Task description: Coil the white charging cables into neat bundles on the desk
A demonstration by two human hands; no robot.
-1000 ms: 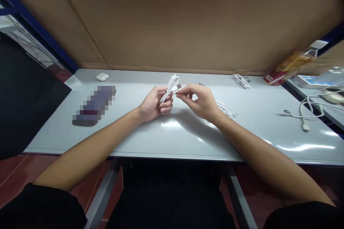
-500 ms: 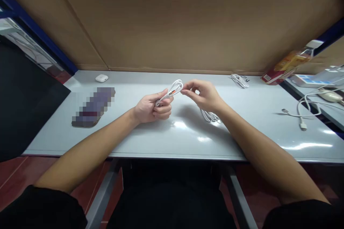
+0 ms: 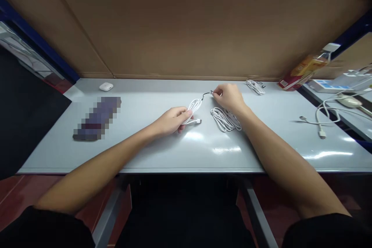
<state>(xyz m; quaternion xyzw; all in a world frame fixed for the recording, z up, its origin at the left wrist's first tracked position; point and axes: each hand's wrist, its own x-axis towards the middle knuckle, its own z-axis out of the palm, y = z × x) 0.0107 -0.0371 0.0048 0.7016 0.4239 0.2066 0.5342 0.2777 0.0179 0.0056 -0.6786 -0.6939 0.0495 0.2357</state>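
My left hand [image 3: 171, 120] is closed on a coiled white USB cable [image 3: 194, 105], low over the desk. The cable's plug pokes out to the right below the loops. My right hand [image 3: 230, 97] pinches one end of a thin black twist tie [image 3: 206, 93], whose other end reaches toward the top of the coil in my left hand. Whether the tie touches that coil I cannot tell. A second coiled white cable [image 3: 225, 119] lies on the desk just below my right hand.
On the grey desk [image 3: 162, 155] lie a blurred-out phone [image 3: 100, 118] and a white earbud case [image 3: 106, 86] at left. Another coiled cable [image 3: 255, 86] is at the back right, near a drink bottle [image 3: 305, 69]. Loose white cables [image 3: 328, 122] and a mouse [image 3: 348, 101] are farther right.
My left hand has lowered the coiled cable toward the desk and turned palm down. My right hand has moved right, away from the coil, and the black twist tie now shows in its fingers.
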